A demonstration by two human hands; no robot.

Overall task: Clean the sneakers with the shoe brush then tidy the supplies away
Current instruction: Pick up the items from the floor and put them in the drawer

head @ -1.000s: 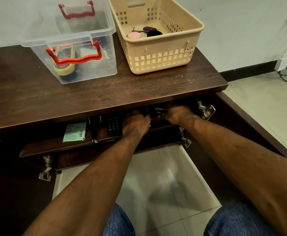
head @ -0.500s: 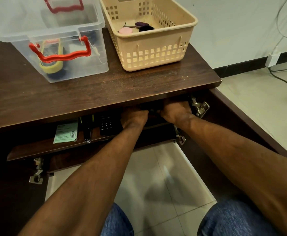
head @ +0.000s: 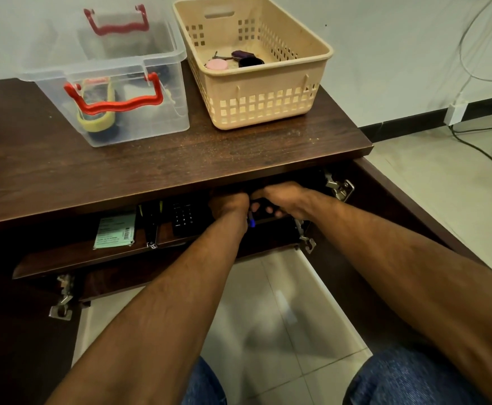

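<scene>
**A:** Where is the thing he's after? I see no sneakers and no brush out on the cabinet top.

**B:** Nor do I. Both hands are pushed into the shelf under that top. The right hand has its fingers curled round something dark with a spot of blue at its near end. It lies just below and between the two hands. Whether it is the shoe brush, I cannot tell; it is too shadowed.

**A:** And the left hand?

**B:** It sits just beside the right one, knuckles touching or nearly so, its fingers tucked out of sight under the top. Gripping or loose, I cannot say.

**A:** Which way does the dark object run?

**B:** Roughly side to side along the shelf front, I'd judge, from under the left wrist out to the right, below the right hand. So the right hand is the nearer one and has the hold. Drawing it out means pulling back toward his knees, clear of the top's edge.

**A:** Anything in the way?

**B:** A black keypad lies just left of the left hand, with a green label further left. The clear bin and beige basket stand beyond the hands, on top.
</scene>
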